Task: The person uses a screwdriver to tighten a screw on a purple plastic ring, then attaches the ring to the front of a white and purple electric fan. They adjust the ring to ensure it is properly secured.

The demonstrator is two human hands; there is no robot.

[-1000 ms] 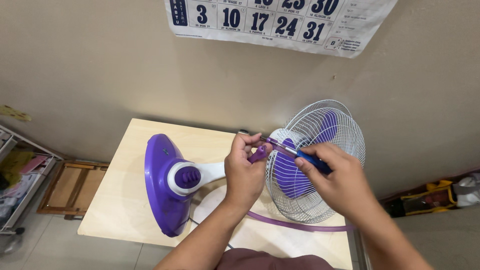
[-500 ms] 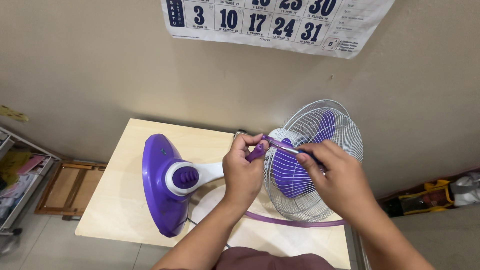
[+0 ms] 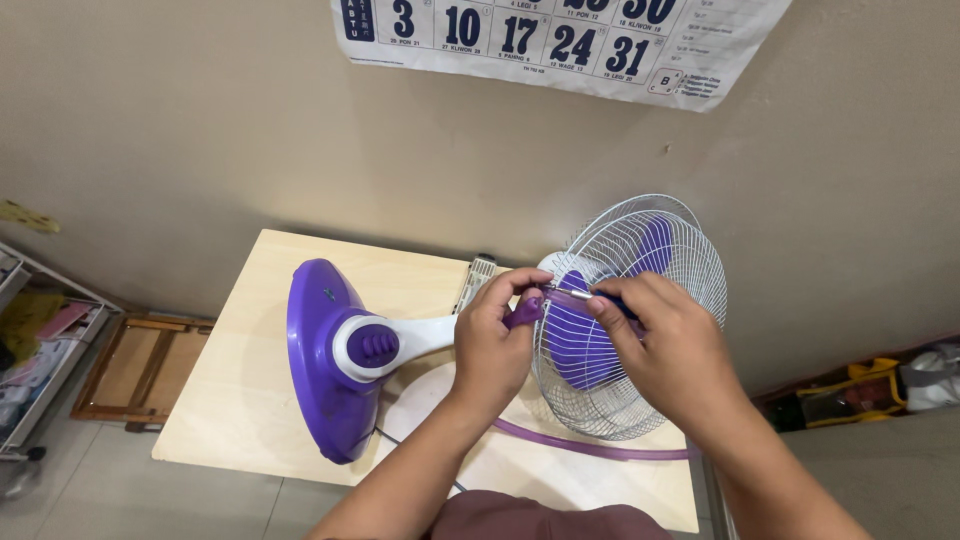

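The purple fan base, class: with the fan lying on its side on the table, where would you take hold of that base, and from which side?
Probably grip the purple fan base by its upper rim, coming from above and the left. It stands on edge with that rim free, while the left hand and right hand crowd the neck side.

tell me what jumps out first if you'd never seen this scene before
A purple and white fan lies on its side across a pale wooden table, its round purple base to the left and its white wire cage to the right. Over the fan's neck, the left hand grips a purple knob while the right hand holds a screwdriver to it. A wall calendar hangs above.
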